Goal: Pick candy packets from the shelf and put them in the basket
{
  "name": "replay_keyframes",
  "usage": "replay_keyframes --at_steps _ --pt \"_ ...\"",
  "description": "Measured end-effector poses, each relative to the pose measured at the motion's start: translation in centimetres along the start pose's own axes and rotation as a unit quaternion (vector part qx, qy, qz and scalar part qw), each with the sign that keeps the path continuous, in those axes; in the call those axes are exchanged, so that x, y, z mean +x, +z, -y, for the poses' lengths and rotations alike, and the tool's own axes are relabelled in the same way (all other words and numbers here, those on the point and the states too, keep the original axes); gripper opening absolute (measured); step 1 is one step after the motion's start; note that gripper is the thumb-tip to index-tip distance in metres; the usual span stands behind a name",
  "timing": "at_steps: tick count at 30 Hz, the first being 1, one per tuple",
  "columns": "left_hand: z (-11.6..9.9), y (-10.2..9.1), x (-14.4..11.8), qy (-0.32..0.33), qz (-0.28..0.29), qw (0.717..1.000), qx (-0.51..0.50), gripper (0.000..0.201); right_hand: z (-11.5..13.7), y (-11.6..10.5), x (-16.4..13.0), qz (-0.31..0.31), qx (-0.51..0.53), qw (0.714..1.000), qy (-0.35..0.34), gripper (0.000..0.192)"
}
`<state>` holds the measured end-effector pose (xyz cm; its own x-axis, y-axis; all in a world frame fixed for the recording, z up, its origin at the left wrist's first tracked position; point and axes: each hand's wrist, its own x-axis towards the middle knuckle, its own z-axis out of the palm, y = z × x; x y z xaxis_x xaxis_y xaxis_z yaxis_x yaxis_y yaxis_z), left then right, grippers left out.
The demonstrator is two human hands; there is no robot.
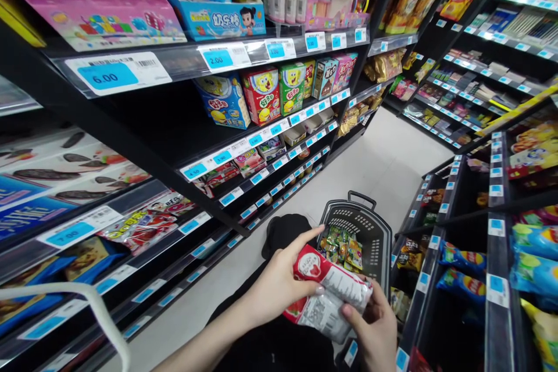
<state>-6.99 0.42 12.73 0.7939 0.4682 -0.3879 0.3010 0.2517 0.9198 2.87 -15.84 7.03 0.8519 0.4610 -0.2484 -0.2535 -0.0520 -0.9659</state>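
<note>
My left hand grips the left end of red and white snack packaging, thumb on top. My right hand holds its other end, with the thumb pressed on the white part. Printed text and a barcode face up; I cannot tell whether this is one packet or two side by side. Just beyond my hands, a dark grey shopping basket stands on the floor. Several small green and yellow packets lie inside it, partly hidden by my left hand and the packaging.
On the left, a black shelf unit carries toys, candy boxes and price labels. Lower shelves on the right hold blue chip bags. Pale floor runs between them. A white curved bar crosses the lower left corner.
</note>
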Motion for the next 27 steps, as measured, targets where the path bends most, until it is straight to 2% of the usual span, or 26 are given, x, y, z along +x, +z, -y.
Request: replay_keyframes --at_steps 3,6,10,11,15,20,25,27 --pt "0.3 -0.4 0.0 0.006 0.010 0.999 -0.033 0.075 -0.5 -0.5 -0.2 0.019 0.035 0.999 -0.026 0.054" --pt "0.5 -0.8 0.0 0.018 0.009 0.999 -0.038 0.065 -1.1 -0.8 -0.6 0.001 0.043 0.999 -0.033 0.052" --pt "0.3 -1.3 0.0 0.023 0.034 0.999 -0.014 0.012 -1.4 -0.7 -0.8 -0.025 0.019 0.999 -0.044 0.041" --pt "0.2 -1.5 0.0 0.017 0.042 0.999 -0.003 0.005 -1.4 -0.7 -0.8 -0.028 0.011 0.998 -0.052 0.038" --pt "-0.1 -2.3 -0.1 0.004 0.047 0.999 0.011 0.009 -1.6 -0.2 -0.6 -0.042 -0.002 0.997 -0.072 0.035" --pt "0.2 -3.7 -0.1 -0.027 0.079 0.994 -0.064 0.013 -2.7 0.5 -0.1 -0.018 0.047 0.996 -0.069 0.037" --pt "0.7 -4.4 -0.3 -0.017 0.078 0.988 -0.133 0.019 -2.2 1.6 -0.1 0.034 0.143 0.989 -0.011 0.029" --pt "1.0 -4.5 -0.3 -0.010 0.071 0.986 -0.150 0.020 -1.5 2.0 -0.1 0.063 0.154 0.986 0.014 0.033"
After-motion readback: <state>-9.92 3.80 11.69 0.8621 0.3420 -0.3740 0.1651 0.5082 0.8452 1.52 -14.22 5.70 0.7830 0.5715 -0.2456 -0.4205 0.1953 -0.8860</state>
